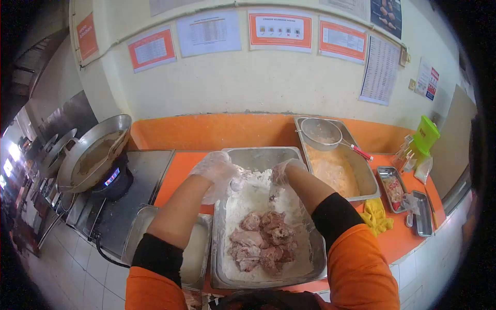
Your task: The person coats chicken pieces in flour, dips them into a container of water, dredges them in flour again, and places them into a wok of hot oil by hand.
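Orange counter point(175, 168) runs below a pale wall point(206, 88) hung with printed sheets. On it sits a metal tray point(263, 156) of flour point(235, 209), with raw meat point(261, 240) heaped in its near half, dusted unevenly. Both hands wear clear, loose gloves at the tray's far end, apart from the meat: the left hand point(216, 173) by the far left corner, the right hand point(284, 171) just inside the right side. I cannot tell whether either is spread or pinching flour; the fingers are mostly lost in crumpled plastic and white.

A hard sweep could throw flour over the rim or into the pale liquid point(198, 240) alongside. Baggy gloves might drag or tear, and the right sleeve point(356, 253) hangs near enough to the yellow cloth point(377, 217) to catch it. A knock could unsettle the strainer point(320, 134) resting on the orange liquid's tray point(369, 191).

The left forearm covers part of the pale liquid's container; the torso cuts across the near edge. Small print blurs, and whether the wok point(126, 121) is hot cannot be told.
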A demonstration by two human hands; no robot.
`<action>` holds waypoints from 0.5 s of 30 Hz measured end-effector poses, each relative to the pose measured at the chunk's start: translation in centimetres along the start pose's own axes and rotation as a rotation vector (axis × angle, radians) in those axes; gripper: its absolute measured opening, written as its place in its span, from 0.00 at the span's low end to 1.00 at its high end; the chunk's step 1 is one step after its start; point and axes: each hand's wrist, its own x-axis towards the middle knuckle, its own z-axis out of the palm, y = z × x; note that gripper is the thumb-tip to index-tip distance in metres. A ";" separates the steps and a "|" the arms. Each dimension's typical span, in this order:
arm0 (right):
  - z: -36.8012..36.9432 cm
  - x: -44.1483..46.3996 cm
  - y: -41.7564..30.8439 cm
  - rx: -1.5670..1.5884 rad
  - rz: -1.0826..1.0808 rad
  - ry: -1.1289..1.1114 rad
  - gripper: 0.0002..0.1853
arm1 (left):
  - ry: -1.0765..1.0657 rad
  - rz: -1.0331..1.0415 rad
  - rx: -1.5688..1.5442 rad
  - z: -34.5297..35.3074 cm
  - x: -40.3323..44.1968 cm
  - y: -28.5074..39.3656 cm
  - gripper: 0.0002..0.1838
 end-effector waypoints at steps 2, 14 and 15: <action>-0.5 -1.8 -0.1 0.083 0.036 0.032 0.15 | -0.009 0.096 0.133 -0.1 -0.9 -1.9 0.17; -0.5 -3.5 -4.0 0.258 0.181 0.364 0.14 | 0.018 -0.365 -0.537 -4.4 -14.1 -3.6 0.12; 1.4 -1.3 -4.4 0.214 0.078 0.293 0.13 | 0.070 -0.407 -0.551 -4.5 -14.9 -3.7 0.12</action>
